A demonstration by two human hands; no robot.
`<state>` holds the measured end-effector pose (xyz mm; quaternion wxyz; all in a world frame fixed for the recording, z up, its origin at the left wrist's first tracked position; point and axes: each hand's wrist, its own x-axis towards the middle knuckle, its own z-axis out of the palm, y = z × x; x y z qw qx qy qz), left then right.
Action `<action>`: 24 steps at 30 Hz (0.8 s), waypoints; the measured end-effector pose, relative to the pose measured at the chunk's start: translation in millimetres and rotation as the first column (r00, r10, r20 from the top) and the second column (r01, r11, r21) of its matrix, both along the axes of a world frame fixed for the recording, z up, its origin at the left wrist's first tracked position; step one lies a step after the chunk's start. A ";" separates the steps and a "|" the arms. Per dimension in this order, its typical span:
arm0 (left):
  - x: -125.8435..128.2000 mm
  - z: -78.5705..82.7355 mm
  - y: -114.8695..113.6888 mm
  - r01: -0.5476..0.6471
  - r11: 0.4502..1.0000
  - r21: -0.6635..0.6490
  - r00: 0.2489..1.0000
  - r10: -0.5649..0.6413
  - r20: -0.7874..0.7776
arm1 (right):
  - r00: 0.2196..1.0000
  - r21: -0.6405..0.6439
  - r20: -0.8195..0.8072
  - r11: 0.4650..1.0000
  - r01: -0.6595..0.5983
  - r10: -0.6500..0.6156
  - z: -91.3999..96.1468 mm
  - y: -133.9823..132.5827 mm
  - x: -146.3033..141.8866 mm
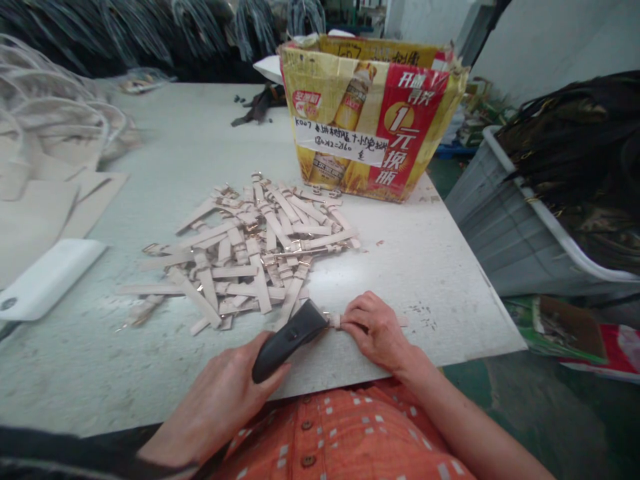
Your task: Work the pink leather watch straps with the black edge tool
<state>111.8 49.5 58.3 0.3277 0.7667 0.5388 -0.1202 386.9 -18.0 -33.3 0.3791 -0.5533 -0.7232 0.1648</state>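
Note:
My left hand (220,393) is closed round a black hand-held tool (290,339), whose tip points at a small pale pink strap (336,321). My right hand (376,328) lies over that strap near the table's front edge, fingers curled and pressing it down; most of the strap is hidden under the hand. Just behind both hands spreads a pile of several pale pink straps with metal buckles (250,250).
A yellow and red cardboard box (370,107) stands at the back of the white table (430,267). A grey crate (505,220) with dark material sits right of the table. A white flat object (47,277) and beige sheets (45,207) lie left.

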 end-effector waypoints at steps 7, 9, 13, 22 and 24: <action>0.4 3.0 -5.6 -0.013 0.998 -0.061 1.000 0.014 0.009 | 0.995 -0.196 0.093 0.980 -0.024 0.043 13.2 4.8 -2.5; 1.1 2.3 -5.5 -0.019 0.998 -0.061 1.000 0.019 0.011 | 0.989 -0.224 0.140 0.975 -0.003 0.035 17.3 7.2 -5.8; -6.9 1.6 -3.8 -0.029 0.999 -0.044 0.999 0.030 0.019 | 0.966 -0.207 0.260 0.976 0.062 -0.006 20.8 10.7 -13.1; 10.4 26.1 -3.1 -0.041 0.999 0.012 0.999 0.040 0.002 | 0.973 -0.127 0.229 0.990 0.056 -0.026 9.4 10.3 -11.9; 19.1 28.8 -1.0 -0.039 0.999 0.025 0.999 0.039 0.008 | 0.976 -0.116 0.215 0.992 0.044 -0.018 8.3 10.2 -10.6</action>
